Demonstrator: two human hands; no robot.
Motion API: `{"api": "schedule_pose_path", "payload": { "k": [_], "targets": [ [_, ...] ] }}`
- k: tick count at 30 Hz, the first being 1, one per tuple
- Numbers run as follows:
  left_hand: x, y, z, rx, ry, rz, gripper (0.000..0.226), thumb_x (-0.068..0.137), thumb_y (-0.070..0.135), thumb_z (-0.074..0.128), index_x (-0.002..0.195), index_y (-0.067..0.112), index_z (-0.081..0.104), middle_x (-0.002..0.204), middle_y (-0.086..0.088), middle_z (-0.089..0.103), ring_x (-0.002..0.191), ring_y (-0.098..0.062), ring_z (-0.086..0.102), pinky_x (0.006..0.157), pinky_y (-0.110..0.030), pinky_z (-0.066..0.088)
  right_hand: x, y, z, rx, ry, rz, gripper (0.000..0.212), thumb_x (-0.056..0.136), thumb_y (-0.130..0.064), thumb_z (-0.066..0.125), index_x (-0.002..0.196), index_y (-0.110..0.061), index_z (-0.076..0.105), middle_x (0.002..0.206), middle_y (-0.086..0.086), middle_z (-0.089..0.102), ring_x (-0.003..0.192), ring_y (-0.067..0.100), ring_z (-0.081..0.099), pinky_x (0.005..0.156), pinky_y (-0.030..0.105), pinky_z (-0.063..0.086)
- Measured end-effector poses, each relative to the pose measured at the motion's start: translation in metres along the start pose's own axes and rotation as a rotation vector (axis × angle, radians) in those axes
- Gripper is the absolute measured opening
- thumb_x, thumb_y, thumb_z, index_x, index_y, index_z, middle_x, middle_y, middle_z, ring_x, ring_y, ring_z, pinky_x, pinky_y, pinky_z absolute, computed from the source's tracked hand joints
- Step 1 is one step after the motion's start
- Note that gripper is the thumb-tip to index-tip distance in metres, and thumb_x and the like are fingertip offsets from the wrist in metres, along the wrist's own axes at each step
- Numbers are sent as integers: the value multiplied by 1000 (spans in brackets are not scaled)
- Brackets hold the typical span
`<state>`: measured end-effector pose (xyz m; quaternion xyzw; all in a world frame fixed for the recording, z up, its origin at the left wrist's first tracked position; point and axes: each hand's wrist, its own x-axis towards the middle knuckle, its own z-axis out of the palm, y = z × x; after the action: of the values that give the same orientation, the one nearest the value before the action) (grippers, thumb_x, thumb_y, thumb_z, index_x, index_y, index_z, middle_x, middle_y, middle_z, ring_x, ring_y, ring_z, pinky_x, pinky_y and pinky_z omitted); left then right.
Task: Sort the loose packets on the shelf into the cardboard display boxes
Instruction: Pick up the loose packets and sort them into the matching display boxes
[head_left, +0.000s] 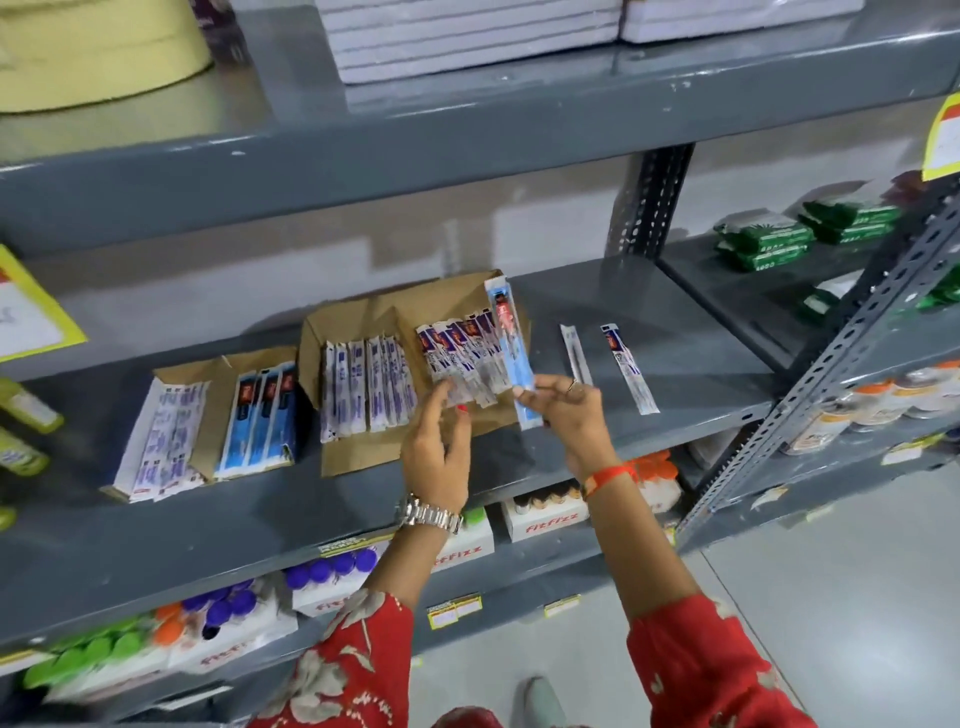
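Note:
Two open cardboard display boxes lie on the grey middle shelf (675, 332). The larger box (358, 447) holds rows of white-and-purple packets. The smaller box (218, 374) to its left holds white packets and light-blue ones. My right hand (566, 410) pinches the lower end of a long light-blue packet (511, 343), held over the larger box's right edge. My left hand (439, 441) rests its fingertips on the fanned purple packets (462, 353) in that box; whether it grips them is unclear. Two loose packets lie on the shelf to the right: a white one (575, 353) and a purple-printed one (628, 369).
Above is a shelf with a stack of white packs (467, 36) and a yellow roll (98, 47). Below stand white boxes of capped tubes (550, 514). Green packets (763, 239) lie on the neighbouring rack to the right, behind a slotted upright (831, 353).

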<state>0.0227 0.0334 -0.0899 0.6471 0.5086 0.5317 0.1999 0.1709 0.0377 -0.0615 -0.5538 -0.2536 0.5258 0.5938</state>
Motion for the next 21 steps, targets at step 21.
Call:
{"api": "schedule_pose_path", "payload": {
  "k": [21],
  "targets": [
    [41, 3, -156, -926, -138, -494, 63, 81, 52, 28, 116, 5, 51, 112, -15, 64, 102, -30, 61, 89, -38, 48, -65, 25, 135, -264, -515, 1, 12, 81, -3, 68, 87, -13, 72, 79, 0, 70, 69, 5, 64, 62, 20, 51]
  ]
}}
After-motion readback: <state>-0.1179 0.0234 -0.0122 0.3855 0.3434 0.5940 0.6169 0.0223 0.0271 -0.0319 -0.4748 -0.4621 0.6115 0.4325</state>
